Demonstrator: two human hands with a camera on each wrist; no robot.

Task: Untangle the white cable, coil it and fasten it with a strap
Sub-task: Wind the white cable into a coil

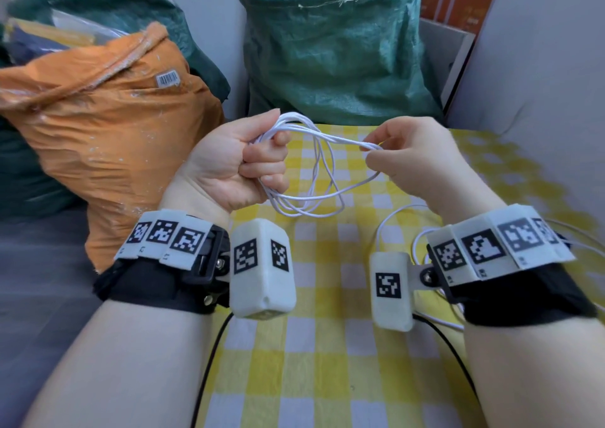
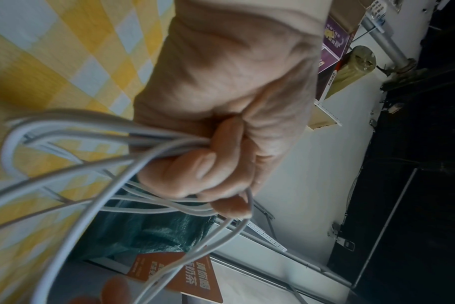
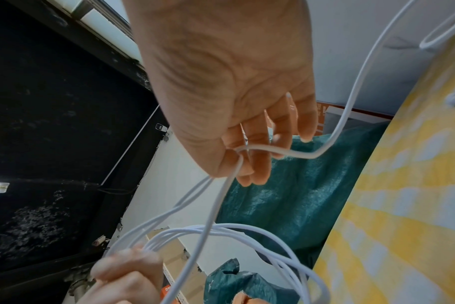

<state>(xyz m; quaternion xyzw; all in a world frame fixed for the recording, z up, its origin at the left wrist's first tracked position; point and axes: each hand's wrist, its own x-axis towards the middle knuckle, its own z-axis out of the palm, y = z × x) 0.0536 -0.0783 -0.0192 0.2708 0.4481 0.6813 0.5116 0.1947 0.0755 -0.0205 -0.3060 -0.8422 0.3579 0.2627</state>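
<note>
Far left, a crinkled orange sack [image 1: 108,126] slumps with a barcode label near its top, dark green bags behind it. Now the left hand [image 1: 229,162], fist curled tight, its grip wrapped round a bundle of several loops of the white cable [image 1: 314,179] — thin, smooth, round cord, strands bunched together through the fingers [image 2: 195,164]. The loops hang in mid-air above the counter [image 1: 327,346], which wears a yellow-and-white checked cloth, soft and slightly rumpled. Behind, a woven green sack [image 1: 337,61] stands open-mouthed. Across to the right hand [image 1: 422,156]: its grip pinches the far end of the loops between thumb and fingertips [image 3: 249,168], the other fingers loosely curved. From that pinch one strand trails off to the right and down onto the cloth. Both wrists carry blocky white marker-printed bands.
</note>
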